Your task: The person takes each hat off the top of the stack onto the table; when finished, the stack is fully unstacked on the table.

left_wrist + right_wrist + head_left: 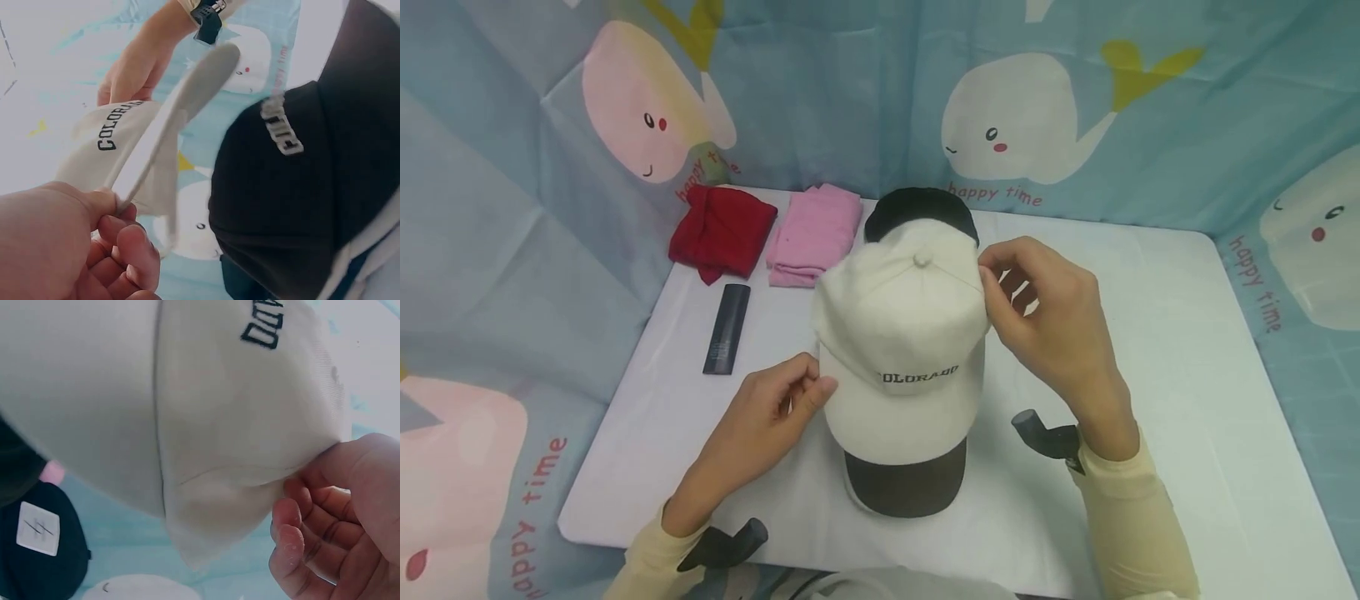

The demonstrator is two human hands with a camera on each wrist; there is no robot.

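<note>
A cream baseball cap (902,325) with COLORADO lettering hangs between both hands, raised over a black cap (281,187) that carries light lettering on its front. My left hand (760,417) pinches the edge of the cream brim between thumb and fingers. On the other side, my right hand (1060,321) pinches the fabric of the crown. Below the cream cap a dark brim (910,487) sticks out toward me, the rest covered in the head view. Behind the crown shows another dark cap (917,204), with a white patch (39,529) seen in the right wrist view.
At the back left of the white table (1165,350) lie a folded red cloth (726,229) and a folded pink cloth (816,229). A dark flat case (727,329) lies in front of them. A whale-print curtain (850,100) encloses the table.
</note>
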